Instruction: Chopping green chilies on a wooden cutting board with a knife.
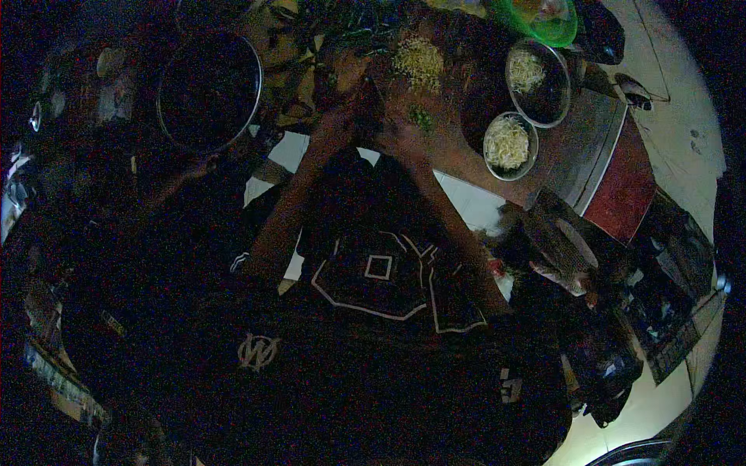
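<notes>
In very dim light, my left hand reaches over the edge of a low wooden surface, fingers near a dark spot by some green leaves. Beside it, my right hand lies low at the same edge, close to a small heap of chopped greens. Whether either hand grips something is too dark to tell. Beyond them sits a pile of pale sprouts or shreds. Two bowls to the right, one nearer and one farther, hold similar pale strands.
A large dark round pan or basin stands at the left. At the upper right is a green plastic basket or bowl. Another person's forearm shows at the left. Dark bags lie at the lower right.
</notes>
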{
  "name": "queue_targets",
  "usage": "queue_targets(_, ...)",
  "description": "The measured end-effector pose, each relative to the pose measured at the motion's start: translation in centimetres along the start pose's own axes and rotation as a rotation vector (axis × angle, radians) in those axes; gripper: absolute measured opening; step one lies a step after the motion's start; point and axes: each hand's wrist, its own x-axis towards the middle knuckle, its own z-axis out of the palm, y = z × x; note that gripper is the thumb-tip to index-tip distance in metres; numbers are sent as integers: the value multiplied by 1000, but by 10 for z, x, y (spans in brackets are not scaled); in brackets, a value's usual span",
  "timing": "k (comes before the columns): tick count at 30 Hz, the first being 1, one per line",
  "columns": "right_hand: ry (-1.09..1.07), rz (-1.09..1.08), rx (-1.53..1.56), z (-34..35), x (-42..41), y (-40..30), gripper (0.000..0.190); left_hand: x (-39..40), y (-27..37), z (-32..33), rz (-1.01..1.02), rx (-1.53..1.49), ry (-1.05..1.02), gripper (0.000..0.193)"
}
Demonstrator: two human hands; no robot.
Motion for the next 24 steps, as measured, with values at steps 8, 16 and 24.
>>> queue_targets(8,-35,93,-76,-31,-38,-46,51,-2,0,-10,-120,32,-109,29)
queue_targets(16,146,357,132,-21,-98,-28,23,7,8,-13,-280,-85,-184,27)
queue_targets(24,293,62,39,11,-87,-10,26,16,-1,-5,2,-31,-184,27)
